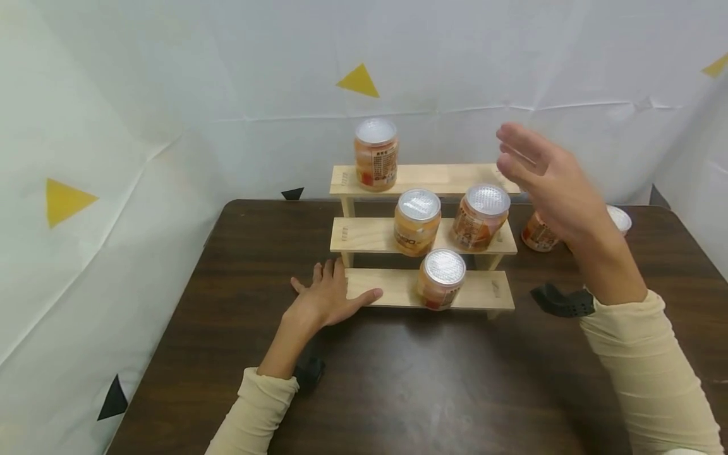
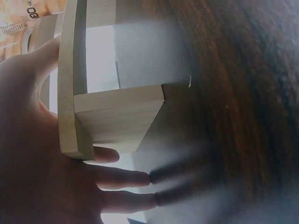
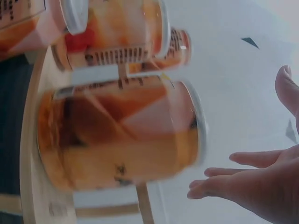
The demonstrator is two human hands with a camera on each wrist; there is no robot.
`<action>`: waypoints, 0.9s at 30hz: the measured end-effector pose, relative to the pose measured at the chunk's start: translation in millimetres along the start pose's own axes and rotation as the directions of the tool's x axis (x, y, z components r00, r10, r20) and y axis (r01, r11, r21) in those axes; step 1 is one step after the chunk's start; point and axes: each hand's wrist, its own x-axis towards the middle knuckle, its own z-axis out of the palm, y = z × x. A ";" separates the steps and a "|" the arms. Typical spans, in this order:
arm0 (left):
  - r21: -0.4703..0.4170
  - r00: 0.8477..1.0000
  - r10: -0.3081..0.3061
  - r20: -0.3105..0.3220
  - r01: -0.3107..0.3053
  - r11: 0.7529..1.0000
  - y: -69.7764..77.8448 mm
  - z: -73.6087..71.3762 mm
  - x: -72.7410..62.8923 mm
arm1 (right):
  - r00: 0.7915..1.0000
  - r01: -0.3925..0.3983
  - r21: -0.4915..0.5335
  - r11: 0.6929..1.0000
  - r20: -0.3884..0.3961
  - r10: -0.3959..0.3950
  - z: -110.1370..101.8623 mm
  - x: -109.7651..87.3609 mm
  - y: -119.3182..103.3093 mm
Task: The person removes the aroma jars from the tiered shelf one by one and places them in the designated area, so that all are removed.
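A three-step wooden rack point(image 1: 381, 285) stands on the table and bears several orange-labelled cans with silver lids. My left hand point(image 1: 324, 297) rests at the left end of its lowest step, fingers spread and straight, the thumb lying over the board. In the left wrist view the fingers point(image 2: 124, 179) reach down past the board's end. My right hand point(image 1: 554, 180) is raised in the air near the rack's right end, holding nothing. Closest to it on the middle step is a can point(image 1: 480, 218). Another can point(image 1: 418, 222) stands to the left of that one.
One can point(image 1: 376, 155) is on the left of the top step, and one point(image 1: 442, 279) on the lowest step. Two more cans point(image 1: 539, 234) stand on the dark table point(image 1: 432, 379) right of the rack, partly behind my right hand. A white sheet point(image 1: 273, 95) hangs behind.
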 end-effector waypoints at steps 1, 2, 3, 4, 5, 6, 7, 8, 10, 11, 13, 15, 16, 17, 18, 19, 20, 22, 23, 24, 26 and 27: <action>0.003 1.000 0.001 -0.004 -0.001 1.000 0.5 -0.8 0.0 | 1.000 0.001 0.028 1.000 0.017 -0.001 4.3 2.7 -1.3; 0.003 1.000 0.004 -0.009 -0.004 1.000 0.8 -1.4 -0.6 | 1.000 0.001 0.018 1.000 0.032 -0.001 8.6 5.1 -3.1; 0.004 1.000 0.005 -0.015 -0.005 1.000 0.4 -0.8 0.0 | 0.999 -0.001 0.004 1.000 0.045 0.001 13.0 7.3 -5.1; 0.004 1.000 0.004 -0.017 -0.004 1.000 -0.6 0.2 1.2 | 0.998 -0.005 -0.030 1.000 0.058 0.006 17.4 9.4 -7.0; 0.007 1.000 0.004 -0.020 -0.004 1.000 -2.3 2.1 3.1 | 0.997 -0.008 -0.052 0.999 0.073 0.011 22.2 11.5 -9.0; 0.009 1.000 0.003 -0.022 -0.003 1.000 -4.7 5.3 6.1 | 0.996 -0.012 -0.054 0.998 0.087 0.016 27.1 13.5 -10.8; 0.013 1.000 0.004 -0.027 -0.004 1.000 -7.6 9.2 9.5 | 0.995 -0.014 -0.067 0.998 0.102 0.021 32.0 15.5 -12.5; 0.015 1.000 0.004 -0.029 -0.003 1.000 -10.5 13.0 13.3 | 0.994 -0.016 -0.085 0.996 0.111 0.026 37.2 17.2 -14.2; 0.030 1.000 -0.002 -0.022 0.002 1.000 -15.2 18.7 19.6 | 0.990 -0.028 -0.060 0.998 0.138 0.036 47.4 22.0 -15.8; 0.031 1.000 -0.001 -0.023 0.002 1.000 -18.0 21.9 22.9 | 0.988 -0.032 -0.050 0.998 0.151 0.040 52.4 24.6 -16.3; 0.033 1.000 0.000 -0.023 0.000 0.999 -21.5 25.1 26.5 | 0.984 -0.041 -0.026 0.999 0.174 0.045 61.8 30.6 -16.1; 0.029 1.000 -0.001 -0.011 0.001 1.000 -22.5 24.3 26.0 | 0.980 -0.046 -0.017 0.999 0.192 0.048 69.6 36.5 -14.7; 0.027 1.000 -0.001 -0.006 0.002 1.000 -21.2 22.3 23.8 | 0.979 -0.049 -0.008 0.999 0.199 0.050 72.8 39.2 -13.8; 0.023 1.000 -0.003 0.004 0.003 1.000 -19.4 19.6 21.3 | 0.978 -0.049 -0.011 0.999 0.202 0.050 75.6 41.7 -13.1; 0.019 1.000 -0.004 0.009 0.004 1.000 -18.4 18.3 19.6 | 0.977 -0.052 -0.005 0.999 0.205 0.052 78.0 43.7 -12.3; 0.017 1.000 -0.004 0.013 0.004 1.000 -17.4 17.1 18.0 | 0.977 -0.053 -0.005 0.999 0.208 0.053 79.9 45.5 -11.5; 0.021 1.000 -0.006 0.018 0.005 1.000 -14.8 14.5 14.7 | 0.976 -0.055 -0.002 0.999 0.210 0.054 81.8 46.9 -10.9; 0.026 1.000 -0.008 0.025 0.008 1.000 -10.0 10.2 9.8 | 0.975 -0.057 -0.008 0.998 0.213 0.057 84.4 48.6 -10.2; 0.027 1.000 -0.008 0.027 0.007 1.000 -9.1 9.1 9.0 | 0.975 -0.057 -0.012 0.998 0.213 0.059 85.8 49.2 -10.3; 0.027 1.000 -0.005 0.024 0.004 1.000 -8.6 8.3 8.4 | 0.975 -0.056 -0.014 0.998 0.213 0.057 87.3 50.0 -10.4; 0.029 1.000 -0.004 0.024 0.003 1.000 -6.0 4.6 5.9 | 0.976 -0.048 -0.048 0.998 0.210 0.057 90.8 51.8 -11.1; 0.028 1.000 -0.004 0.023 0.003 1.000 -6.7 4.6 6.4 | 0.976 -0.044 -0.066 0.997 0.210 0.057 92.7 53.1 -11.5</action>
